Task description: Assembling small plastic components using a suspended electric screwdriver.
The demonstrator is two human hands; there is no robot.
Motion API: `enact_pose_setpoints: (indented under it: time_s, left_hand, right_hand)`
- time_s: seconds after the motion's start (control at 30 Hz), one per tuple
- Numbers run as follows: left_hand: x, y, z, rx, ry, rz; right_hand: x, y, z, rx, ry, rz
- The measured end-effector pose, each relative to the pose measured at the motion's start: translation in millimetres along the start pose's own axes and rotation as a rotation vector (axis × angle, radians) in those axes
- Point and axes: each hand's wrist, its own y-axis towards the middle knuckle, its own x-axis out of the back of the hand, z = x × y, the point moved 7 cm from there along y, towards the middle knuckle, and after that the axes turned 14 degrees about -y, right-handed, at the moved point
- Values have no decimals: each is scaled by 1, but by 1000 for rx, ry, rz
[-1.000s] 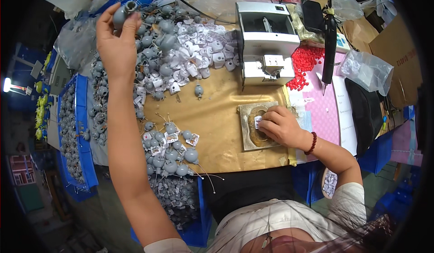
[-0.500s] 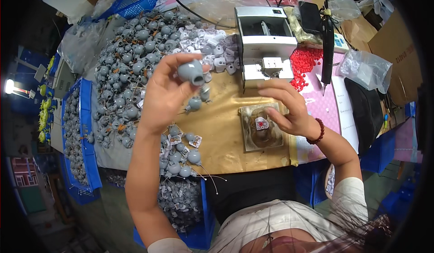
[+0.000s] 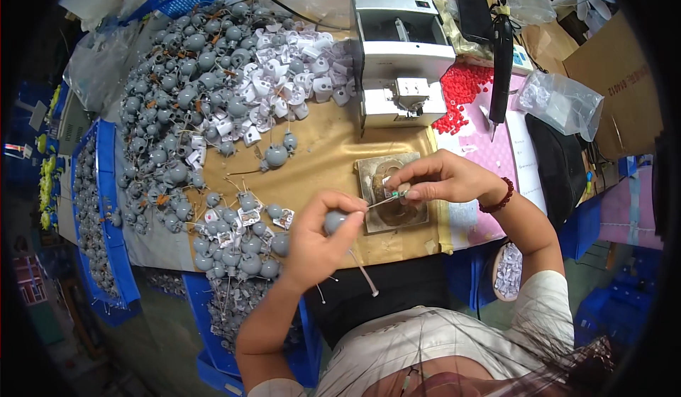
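My left hand (image 3: 316, 244) is closed around a grey ball-shaped part (image 3: 334, 222) with thin wires. A pale wire with a wider end (image 3: 367, 278) hangs below that hand. The fingers of my right hand (image 3: 450, 179) pinch a thin wire (image 3: 386, 201) beside a small green piece (image 3: 399, 194). This wire stretches between both hands, over a metal block fixture (image 3: 418, 217). My right fingers partly hide the middle of the fixture. Left of the hands lies a cluster of grey ball parts (image 3: 250, 263) with small white pieces.
A large heap of grey ball parts (image 3: 186, 99) and white plastic pieces (image 3: 273, 78) covers the table's left. A white machine (image 3: 404, 63) stands behind the fixture, beside red bits (image 3: 464, 85). A dark electric screwdriver (image 3: 502, 67) hangs upright. Blue bins (image 3: 117, 219) flank the table.
My left hand has come down from the heap with the grey ball part, toward my right hand. My right fingers, apart before, now pinch the wire. The view has shifted slightly.
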Motion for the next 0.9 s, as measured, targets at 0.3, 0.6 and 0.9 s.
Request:
enact_pose_setpoints:
  time_s: [0.3,0.6,0.9]
  left_hand:
    - [-27,-20,49,-107,609,-14]
    - [-32,-15,59,-112,652,35]
    - [-36,-9,57,-171,1048,33]
  right_hand:
    - [-18,-9,0,395,-1132,-487]
    - [-48,-6,-3,411,-1552,-384]
    - [-69,-13,-4,497,-1657,-377]
